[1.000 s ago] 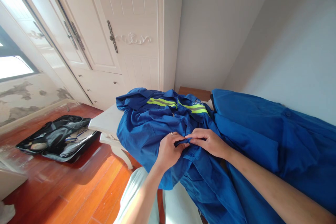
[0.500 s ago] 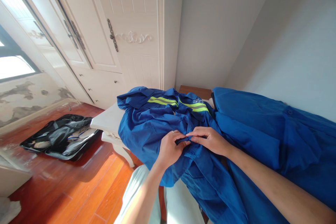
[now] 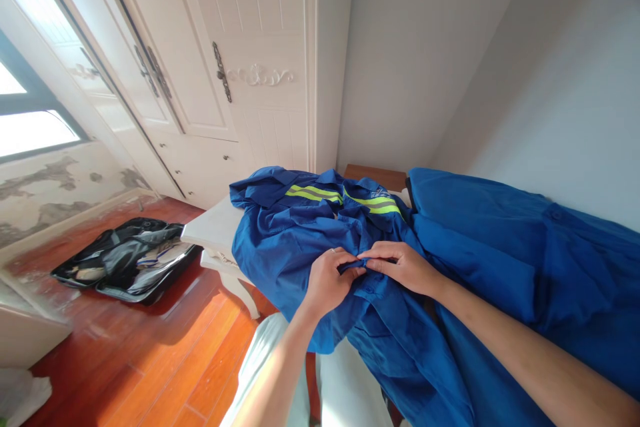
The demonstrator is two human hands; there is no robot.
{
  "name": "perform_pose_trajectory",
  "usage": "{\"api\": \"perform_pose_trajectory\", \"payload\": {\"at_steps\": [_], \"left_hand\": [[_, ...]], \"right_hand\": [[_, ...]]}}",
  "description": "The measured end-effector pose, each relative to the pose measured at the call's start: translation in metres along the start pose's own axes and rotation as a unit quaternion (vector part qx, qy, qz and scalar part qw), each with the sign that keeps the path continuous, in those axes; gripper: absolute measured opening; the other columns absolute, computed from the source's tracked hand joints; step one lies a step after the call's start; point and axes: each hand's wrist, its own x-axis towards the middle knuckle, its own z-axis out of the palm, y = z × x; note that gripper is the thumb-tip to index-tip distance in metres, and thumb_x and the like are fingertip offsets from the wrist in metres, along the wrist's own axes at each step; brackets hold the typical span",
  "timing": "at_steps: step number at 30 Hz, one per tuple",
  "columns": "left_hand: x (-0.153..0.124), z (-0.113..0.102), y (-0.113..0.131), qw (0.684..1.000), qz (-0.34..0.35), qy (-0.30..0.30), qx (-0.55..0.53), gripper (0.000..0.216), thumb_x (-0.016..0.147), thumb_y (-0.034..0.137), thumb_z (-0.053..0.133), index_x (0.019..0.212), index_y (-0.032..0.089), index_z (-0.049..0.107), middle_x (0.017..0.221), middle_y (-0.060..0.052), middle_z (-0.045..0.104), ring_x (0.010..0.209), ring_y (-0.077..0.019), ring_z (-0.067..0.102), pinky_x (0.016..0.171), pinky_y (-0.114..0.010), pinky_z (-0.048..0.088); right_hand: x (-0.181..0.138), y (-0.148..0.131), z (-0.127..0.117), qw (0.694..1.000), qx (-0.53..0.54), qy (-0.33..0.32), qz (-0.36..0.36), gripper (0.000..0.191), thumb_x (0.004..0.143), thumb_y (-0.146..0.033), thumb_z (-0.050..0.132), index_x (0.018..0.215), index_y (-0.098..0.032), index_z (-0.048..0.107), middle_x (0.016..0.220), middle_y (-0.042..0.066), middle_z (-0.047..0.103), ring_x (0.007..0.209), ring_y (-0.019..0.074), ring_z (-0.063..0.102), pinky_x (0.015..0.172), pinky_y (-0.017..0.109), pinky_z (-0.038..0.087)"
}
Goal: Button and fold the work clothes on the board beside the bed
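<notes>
A blue work jacket point(image 3: 280, 233) with yellow-green and grey reflective stripes lies spread over a white table point(image 3: 210, 230), its lower part hanging toward my lap. My left hand point(image 3: 333, 277) pinches the jacket's front edge between thumb and fingers. Close against it, fingertips nearly meeting, my right hand point(image 3: 403, 270) pinches the same edge from the other side. A button shows on the cloth just below the fingers. Whatever sits between the fingertips themselves is hidden.
More blue clothing point(image 3: 480, 240) is piled to the right. An open black suitcase point(image 3: 125, 260) with things inside lies on the reddish wooden floor point(image 3: 165, 373). Behind the table stand a white wardrobe point(image 3: 270, 127) and a grey wall point(image 3: 400, 60).
The whole view has shifted slightly, so the scene sits a little farther right. Both hands keep the same pinch on the jacket's edge.
</notes>
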Motion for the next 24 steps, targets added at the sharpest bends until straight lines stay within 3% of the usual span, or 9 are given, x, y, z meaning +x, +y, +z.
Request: {"api": "perform_pose_trajectory", "payload": {"at_steps": [24], "left_hand": [[-0.0006,0.0004,0.0017,1.0,-0.012,-0.001,0.017,0.007,0.082,0.027,0.068,0.082,0.021,0.073,0.079,-0.002,0.067,0.077,-0.0173,0.06,0.071,-0.027,0.045]], "right_hand": [[-0.0004,0.0002,0.0001,1.0,-0.009,-0.002,-0.001,0.029,0.089,-0.044,0.06,0.105,-0.024,0.074,0.096,0.005,0.071,0.092,0.0199,0.065,0.081,0.03,0.052]]}}
